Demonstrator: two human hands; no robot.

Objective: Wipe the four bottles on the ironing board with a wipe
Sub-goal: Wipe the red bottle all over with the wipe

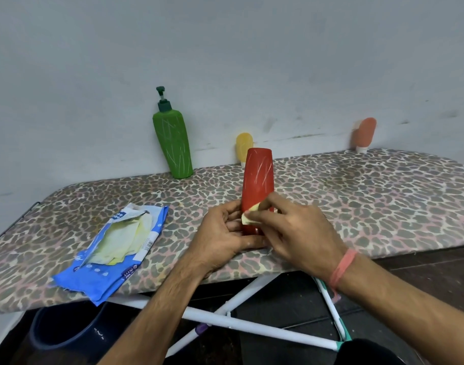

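Four bottles on the leopard-print ironing board (pixel 357 196), head view only. Red bottle (pixel 257 177) stands cap-down near the front edge, upright, scratch marks on its face. Left hand (pixel 225 235) grips its lower end from the left, fingers curled round the base. Right hand (pixel 296 233) pinches a folded pale yellow wipe (pixel 249 216) and presses it against the bottle's lower front; thumb and fingertips on the wipe. Red band (pixel 342 267) on the right wrist.

Green pump bottle (pixel 174 143) stands at the back, leaning against the grey wall (pixel 225 48), also scratched. Small yellow bottle (pixel 243 147) cap-down at the wall, partly hidden behind the red one. Small orange bottle (pixel 364 134) cap-down at the wall, far right, well apart from the rest, blurry.

Blue wipe pack (pixel 112 259) lies open on the board left of the hands, yellow wipes showing inside, its near corner overhanging the front edge. White board legs (pixel 252 325) below. Dark bucket (pixel 67 330) under the board at left.
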